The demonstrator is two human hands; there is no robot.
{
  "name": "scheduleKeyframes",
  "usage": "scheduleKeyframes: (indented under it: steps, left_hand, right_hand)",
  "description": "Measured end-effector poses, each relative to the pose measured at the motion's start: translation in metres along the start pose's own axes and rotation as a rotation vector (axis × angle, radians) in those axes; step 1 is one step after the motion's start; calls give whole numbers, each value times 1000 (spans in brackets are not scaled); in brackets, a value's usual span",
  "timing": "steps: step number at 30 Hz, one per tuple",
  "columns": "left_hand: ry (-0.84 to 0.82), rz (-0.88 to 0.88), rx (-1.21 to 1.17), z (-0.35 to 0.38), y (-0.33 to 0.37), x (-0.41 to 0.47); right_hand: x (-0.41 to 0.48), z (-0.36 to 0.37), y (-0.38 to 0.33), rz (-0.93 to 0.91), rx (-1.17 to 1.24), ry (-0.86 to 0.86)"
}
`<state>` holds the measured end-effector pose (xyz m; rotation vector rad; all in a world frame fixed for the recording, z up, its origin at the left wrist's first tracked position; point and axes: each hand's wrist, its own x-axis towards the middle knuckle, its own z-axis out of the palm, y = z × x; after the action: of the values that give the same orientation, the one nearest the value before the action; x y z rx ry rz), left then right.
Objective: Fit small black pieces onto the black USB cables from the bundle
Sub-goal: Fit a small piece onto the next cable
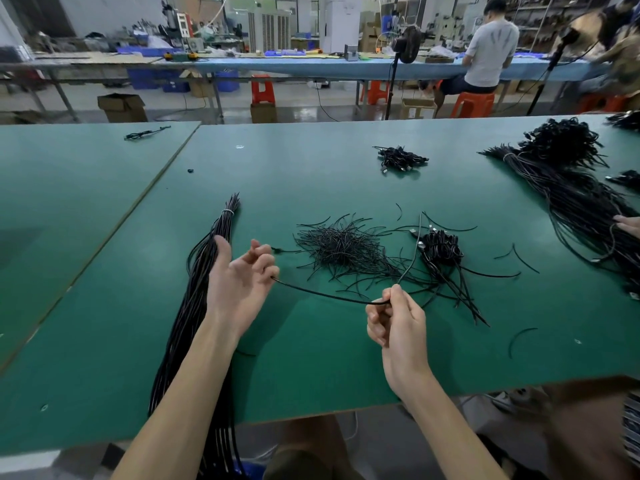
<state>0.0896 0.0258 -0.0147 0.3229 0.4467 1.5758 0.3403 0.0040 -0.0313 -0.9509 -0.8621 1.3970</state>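
USB cable (325, 295), thin, black and smooth, sags between both grips. The left grip (239, 282) pinches one end in curled fingertips, and the right grip (398, 320) pinches it between thumb and forefinger. Beyond and between them lies a wiry heap of short black pieces (343, 247). Beyond the right grip sit coiled cables with silver plugs (441, 251). Left of the left grip, a long tied bundle (194, 306) crosses the matte green worktop (311, 358), partly hidden by the forearm.
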Motion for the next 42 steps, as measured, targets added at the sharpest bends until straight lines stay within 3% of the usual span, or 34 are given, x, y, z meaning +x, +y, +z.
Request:
scheduleKeyframes:
  steps: [8,13,24,29,31,33,37,42]
  left_hand:
    - [64,-5,27,-2,-1,3]
    - [76,1,-101,-4,-1,5]
    - [165,236,-267,-7,14,6]
    - [159,251,-233,-5,14,4]
    - [108,216,-197,-1,11,0]
    - [-15,74,-142,4,10,-6]
    - [-477,-318,-37,9,2,-19]
    - [-892,-512,317,6,-3,-23]
  right_hand:
    - [-1,1,0,-9,-74,-25]
    - [-2,1,-1,-9,-89,-20]
    - [-4,2,-2,-40,-126,-39]
    - [-5,2,-5,-31,-82,-6]
    - [-5,2,-5,-20,-72,4]
    - [-4,3,-4,-16,-79,12]
    - [-3,3,-4,-26,-73,59]
    - [-1,5,-5,-38,9,101]
